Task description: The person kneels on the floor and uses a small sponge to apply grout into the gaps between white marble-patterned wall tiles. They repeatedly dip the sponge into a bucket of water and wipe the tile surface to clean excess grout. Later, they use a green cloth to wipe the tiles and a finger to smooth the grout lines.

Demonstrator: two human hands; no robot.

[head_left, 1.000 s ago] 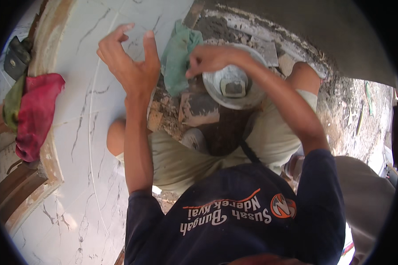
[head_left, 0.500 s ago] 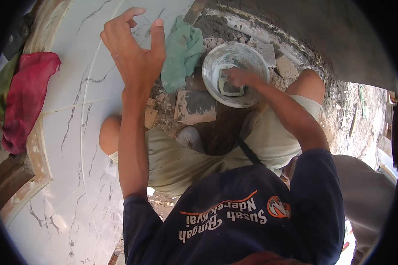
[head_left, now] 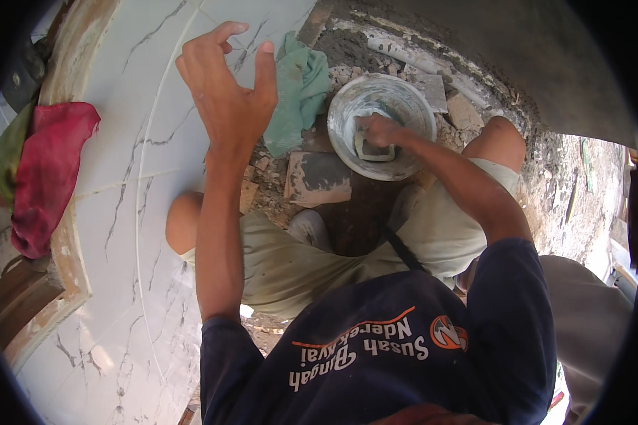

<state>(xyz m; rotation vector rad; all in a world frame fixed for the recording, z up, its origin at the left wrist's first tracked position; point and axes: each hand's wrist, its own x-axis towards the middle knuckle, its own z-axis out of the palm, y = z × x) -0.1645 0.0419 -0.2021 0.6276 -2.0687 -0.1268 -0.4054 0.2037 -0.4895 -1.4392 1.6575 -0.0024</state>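
My right hand [head_left: 381,132] reaches down into a round, pale-smeared bucket [head_left: 337,134] between my knees. Its fingers are closed at a small squarish piece [head_left: 374,151] with a pale rim and a darker middle; its exact kind is unclear, and the fingertips are partly hidden. A whitish paste coats the bucket's inside. My left hand [head_left: 228,88] is raised over the white marbled tiles [head_left: 170,138], empty, with thumb and fingers spread apart. Just right of it lies a crumpled green cloth [head_left: 298,88].
A smeared square tile piece [head_left: 319,177] lies on rubble before my feet. Broken tiles [head_left: 463,110] and a pale pipe [head_left: 404,55] are beyond the bucket. A red cloth [head_left: 53,170] hangs at the far left. Another person's grey-clad leg [head_left: 588,304] is close on my right.
My left hand has moved slightly right, its fingers still spread. My right hand stays in the bucket with the squarish piece. The whole view has shifted a little.
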